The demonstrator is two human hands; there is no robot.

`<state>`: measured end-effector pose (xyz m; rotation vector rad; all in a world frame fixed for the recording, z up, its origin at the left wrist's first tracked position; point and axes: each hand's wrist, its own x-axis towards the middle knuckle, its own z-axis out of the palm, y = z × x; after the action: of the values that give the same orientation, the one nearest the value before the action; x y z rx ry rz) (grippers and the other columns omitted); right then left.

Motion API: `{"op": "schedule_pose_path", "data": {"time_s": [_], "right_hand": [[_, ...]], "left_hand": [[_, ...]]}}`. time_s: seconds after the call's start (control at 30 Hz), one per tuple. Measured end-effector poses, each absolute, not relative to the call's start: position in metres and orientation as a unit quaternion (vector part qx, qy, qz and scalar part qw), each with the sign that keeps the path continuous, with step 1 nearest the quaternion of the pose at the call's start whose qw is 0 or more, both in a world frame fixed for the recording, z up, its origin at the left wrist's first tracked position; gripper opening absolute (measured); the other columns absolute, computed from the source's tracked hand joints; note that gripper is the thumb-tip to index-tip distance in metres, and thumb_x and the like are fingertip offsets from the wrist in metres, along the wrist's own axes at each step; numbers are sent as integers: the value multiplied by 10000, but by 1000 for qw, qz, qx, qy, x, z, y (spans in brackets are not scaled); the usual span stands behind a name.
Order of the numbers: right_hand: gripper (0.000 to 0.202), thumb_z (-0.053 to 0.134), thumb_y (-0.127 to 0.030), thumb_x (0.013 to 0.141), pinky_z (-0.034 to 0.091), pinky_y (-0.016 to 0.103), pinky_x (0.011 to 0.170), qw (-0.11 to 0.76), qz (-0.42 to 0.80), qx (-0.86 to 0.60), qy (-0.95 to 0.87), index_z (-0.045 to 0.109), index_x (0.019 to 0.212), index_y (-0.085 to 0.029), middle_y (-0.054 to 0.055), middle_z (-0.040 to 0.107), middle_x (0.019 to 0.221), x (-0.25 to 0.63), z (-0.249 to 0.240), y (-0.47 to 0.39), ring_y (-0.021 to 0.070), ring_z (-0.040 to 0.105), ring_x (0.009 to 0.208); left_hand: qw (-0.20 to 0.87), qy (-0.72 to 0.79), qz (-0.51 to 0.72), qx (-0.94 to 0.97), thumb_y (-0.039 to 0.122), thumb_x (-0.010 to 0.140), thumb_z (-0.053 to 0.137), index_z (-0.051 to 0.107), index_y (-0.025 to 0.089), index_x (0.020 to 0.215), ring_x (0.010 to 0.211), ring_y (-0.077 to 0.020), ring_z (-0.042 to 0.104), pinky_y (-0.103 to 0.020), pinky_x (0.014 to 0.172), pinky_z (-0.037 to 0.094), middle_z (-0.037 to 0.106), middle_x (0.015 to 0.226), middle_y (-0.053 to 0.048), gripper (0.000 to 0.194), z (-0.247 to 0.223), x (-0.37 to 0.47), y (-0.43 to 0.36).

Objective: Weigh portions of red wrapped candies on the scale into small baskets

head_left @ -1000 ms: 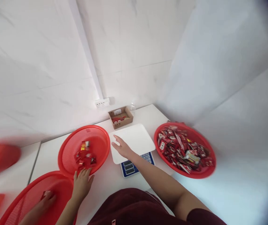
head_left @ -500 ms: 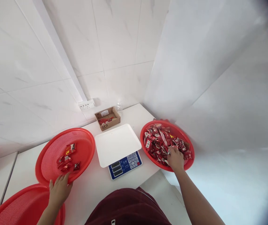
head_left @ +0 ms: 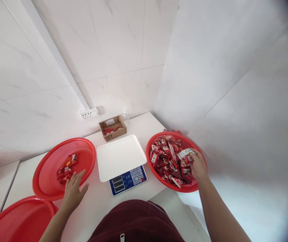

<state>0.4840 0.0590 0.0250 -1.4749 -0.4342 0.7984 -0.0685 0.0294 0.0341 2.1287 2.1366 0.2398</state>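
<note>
My right hand [head_left: 199,166] grips a small red packet [head_left: 185,154], its pale printed side turned up. It is just above the right red plastic basket [head_left: 186,189], which holds a heap of small red snack packets [head_left: 165,163]. My left hand [head_left: 73,191], fingers spread and holding nothing, hovers by the near right rim of the left red basket [head_left: 88,159]. A few red packets [head_left: 64,173] lie in that basket, partly hidden behind my fingers. Between the baskets stands a digital scale [head_left: 129,180] with a bare white pan [head_left: 120,158].
A small cardboard box [head_left: 113,132] with some red packets sits behind the scale, beside a clear plastic bottle [head_left: 125,117]. Another red basket [head_left: 25,218] is at the lower left. Walls close off the back and right; a socket strip [head_left: 90,113] is on the back wall.
My right hand has lifted out of the heap with a packet, moving slightly up and right. My left hand has moved right and up from the basket's near rim, fingers spreading.
</note>
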Motion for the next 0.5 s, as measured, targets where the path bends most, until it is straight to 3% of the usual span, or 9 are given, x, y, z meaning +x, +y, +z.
{"op": "schedule_pose_path", "data": {"time_s": [0.13,0.27,0.37,0.5], "right_hand": [[301,593,-236,636,520,250,635,695,460,-546,-91,641,933,-247,-35,691,799,491,36,74,133,634,723],[240,600,-286,699,538,285,653,674,518,-519,-88,657,929,-252,-18,715,829,501,38,83,161,654,764],[262,641,-376,727,546,295,668,645,548,-520,-116,656,964,-267,-5,716,913,503,40,89,172,657,812],[382,764,-303,627,534,253,619,611,586,-513,-144,641,989,-300,-31,703,914,481,46,95,141,645,756]], "left_hand": [[60,664,123,735,378,835,422,504,199,1257,1316,-296,367,-528,1078,260,554,1297,-99,466,37,-29,36],[87,648,152,742,384,843,442,522,212,1245,1290,-296,407,-537,1063,291,570,1276,-96,445,39,2,34],[152,650,168,726,390,827,480,531,210,1237,1284,-308,410,-546,1060,294,571,1272,-104,452,44,24,28],[303,648,200,669,371,808,537,536,238,1232,1297,-284,391,-498,1077,285,541,1308,-90,444,59,62,18]]}}
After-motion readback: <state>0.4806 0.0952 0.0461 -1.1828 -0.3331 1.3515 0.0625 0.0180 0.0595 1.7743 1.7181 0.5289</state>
